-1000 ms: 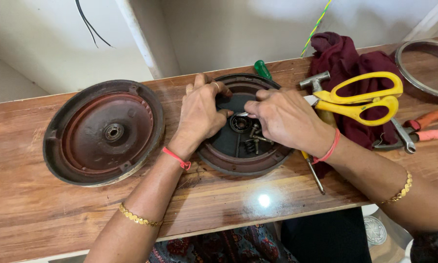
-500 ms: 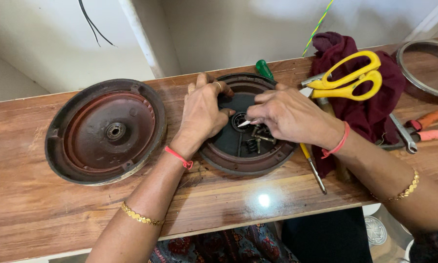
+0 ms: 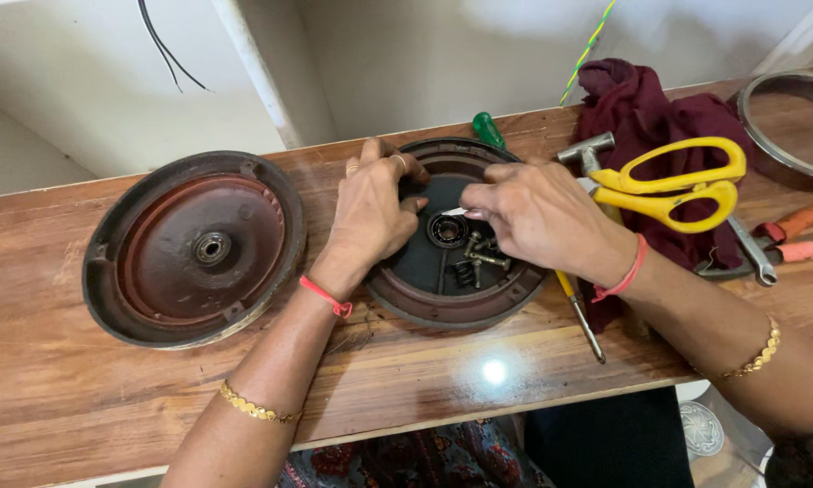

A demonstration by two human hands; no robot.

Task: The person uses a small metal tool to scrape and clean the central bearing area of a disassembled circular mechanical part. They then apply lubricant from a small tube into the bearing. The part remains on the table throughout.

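The round dark metal housing (image 3: 452,289) lies open side up on the wooden bench (image 3: 425,361), just right of centre, with a bearing (image 3: 447,230) at its hub and loose bolts and a spring (image 3: 474,262) beside it. The left hand (image 3: 370,212) rests on the housing's far-left rim, fingers curled and gripping a black piece (image 3: 452,194) inside. The right hand (image 3: 537,212) reaches in from the right, thumb and forefinger pinched on a small pale sliver at that piece's edge. A 2nd rust-red housing (image 3: 194,248) lies well apart to the left. To the right: yellow scissors (image 3: 673,185) on a maroon cloth (image 3: 650,108), a hammer (image 3: 587,154), a screwdriver (image 3: 580,312).
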